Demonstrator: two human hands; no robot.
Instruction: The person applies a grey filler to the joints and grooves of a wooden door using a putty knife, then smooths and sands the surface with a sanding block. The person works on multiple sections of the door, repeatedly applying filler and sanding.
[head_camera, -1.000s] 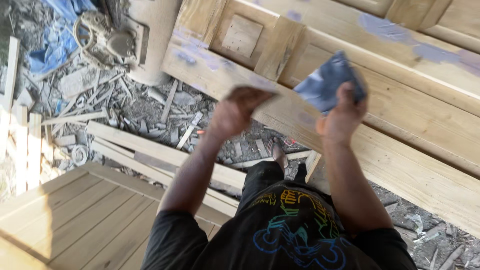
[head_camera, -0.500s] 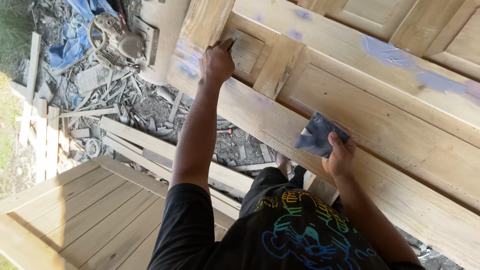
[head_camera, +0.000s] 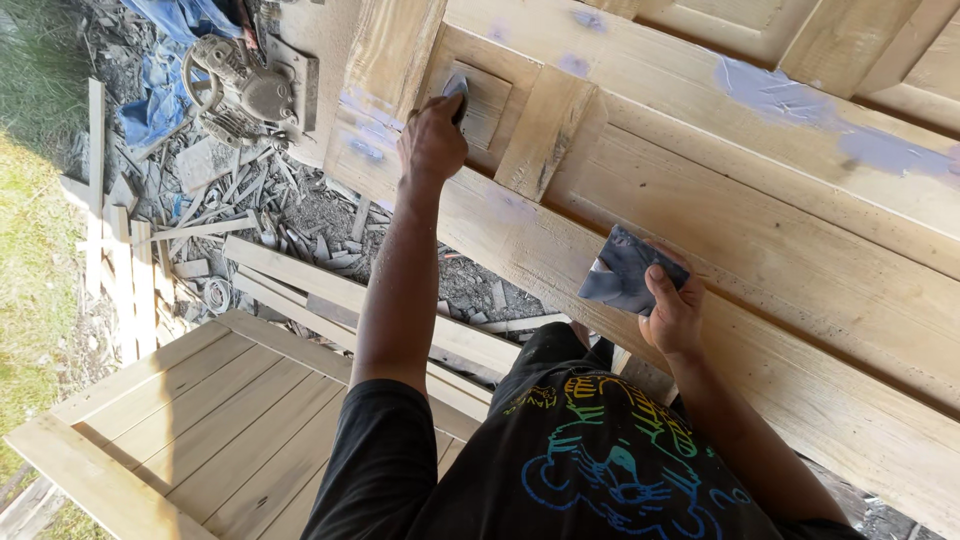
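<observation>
A large unpainted wooden door (head_camera: 780, 250) with raised frames and recessed panels fills the right side. Purple-grey filler patches (head_camera: 780, 92) mark its boards. My left hand (head_camera: 432, 142) reaches up to a small recessed square panel (head_camera: 492, 105) and presses a small putty knife (head_camera: 458, 90) against it. My right hand (head_camera: 672, 315) rests lower against the door and grips a dark flat pad (head_camera: 625, 272) smeared with grey filler. My black printed shirt (head_camera: 590, 460) shows at the bottom.
A second wooden panel door (head_camera: 200, 400) lies flat at lower left. Loose planks (head_camera: 340, 290) and wood scraps (head_camera: 240, 200) litter the ground. A metal motor machine (head_camera: 240, 90) sits beside a blue tarp (head_camera: 160, 105) at the top left. Grass (head_camera: 30, 220) borders the left edge.
My left hand has moved from beside the pad up and left to the recessed panel. My right hand has dropped lower with the pad.
</observation>
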